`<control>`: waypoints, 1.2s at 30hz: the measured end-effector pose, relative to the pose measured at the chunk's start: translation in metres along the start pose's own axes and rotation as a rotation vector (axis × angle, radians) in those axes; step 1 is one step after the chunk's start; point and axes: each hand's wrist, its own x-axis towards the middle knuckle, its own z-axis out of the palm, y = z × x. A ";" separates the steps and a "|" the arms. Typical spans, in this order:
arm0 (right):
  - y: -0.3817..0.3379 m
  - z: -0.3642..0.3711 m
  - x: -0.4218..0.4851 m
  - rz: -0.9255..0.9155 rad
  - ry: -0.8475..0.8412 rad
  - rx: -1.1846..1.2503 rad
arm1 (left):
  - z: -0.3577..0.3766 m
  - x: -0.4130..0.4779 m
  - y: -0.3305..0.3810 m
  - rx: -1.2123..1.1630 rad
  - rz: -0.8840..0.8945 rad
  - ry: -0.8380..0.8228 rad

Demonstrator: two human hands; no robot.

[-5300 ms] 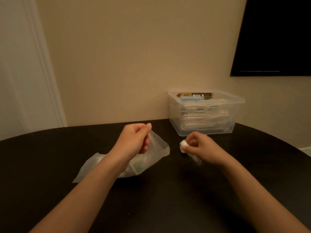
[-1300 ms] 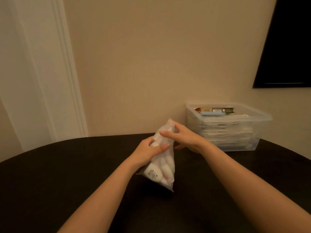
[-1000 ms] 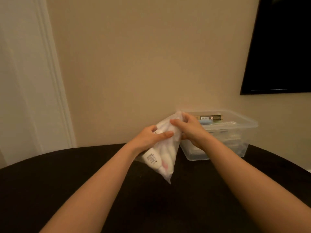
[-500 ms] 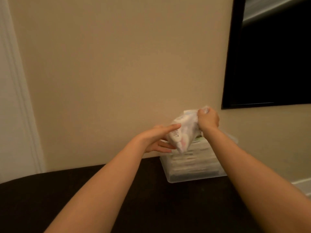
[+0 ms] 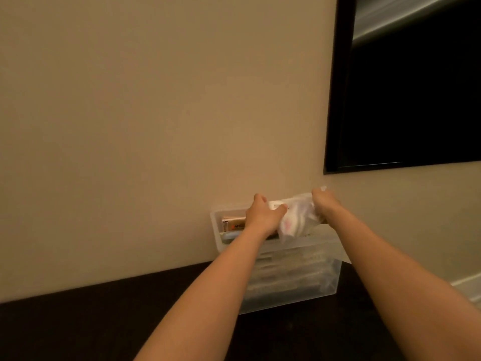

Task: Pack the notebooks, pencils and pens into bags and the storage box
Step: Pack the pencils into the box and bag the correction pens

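- Tabletop: the bag has been lifted off this surface.
- Storage box: stands against the wall, already stacked with packed items.
- Left hand: fingers curled around the bag's left end.
- Bag: carried from in front of the box to its open rim. The contents appear to be small white items, but blur prevents confirmation.
- Right hand: fingers closed on the bag's right end.
- Assessment: transfer is nearly complete. Lowering and release remain.

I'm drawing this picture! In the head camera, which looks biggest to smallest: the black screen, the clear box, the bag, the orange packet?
black screen (partly cropped)
clear box
bag
orange packet (partly hidden)
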 end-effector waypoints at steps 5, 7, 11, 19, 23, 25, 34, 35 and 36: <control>0.017 0.000 0.018 -0.043 -0.043 -0.026 | 0.022 0.009 0.006 0.239 0.124 0.010; 0.017 -0.003 0.023 -0.048 -0.018 0.002 | 0.029 0.011 0.007 0.247 0.126 0.017; 0.011 -0.013 0.030 -0.115 0.019 -0.041 | 0.047 0.013 0.007 0.180 0.100 -0.009; -0.002 -0.018 0.019 -0.029 -0.485 -0.224 | 0.056 0.014 0.012 0.359 0.156 -0.249; -0.009 -0.015 0.025 -0.050 -0.504 -0.340 | 0.061 0.019 0.017 0.445 0.283 -0.209; -0.011 -0.016 0.029 -0.059 -0.502 -0.376 | 0.068 0.020 0.013 0.451 0.281 -0.174; -0.003 -0.012 0.027 -0.259 -0.273 -0.446 | 0.078 0.011 0.018 0.710 0.215 -0.192; -0.002 -0.012 0.029 -0.274 -0.249 -0.463 | 0.074 0.011 0.018 0.755 0.220 -0.187; -0.001 -0.013 0.029 -0.273 -0.225 -0.484 | 0.070 0.012 0.016 0.792 0.231 -0.179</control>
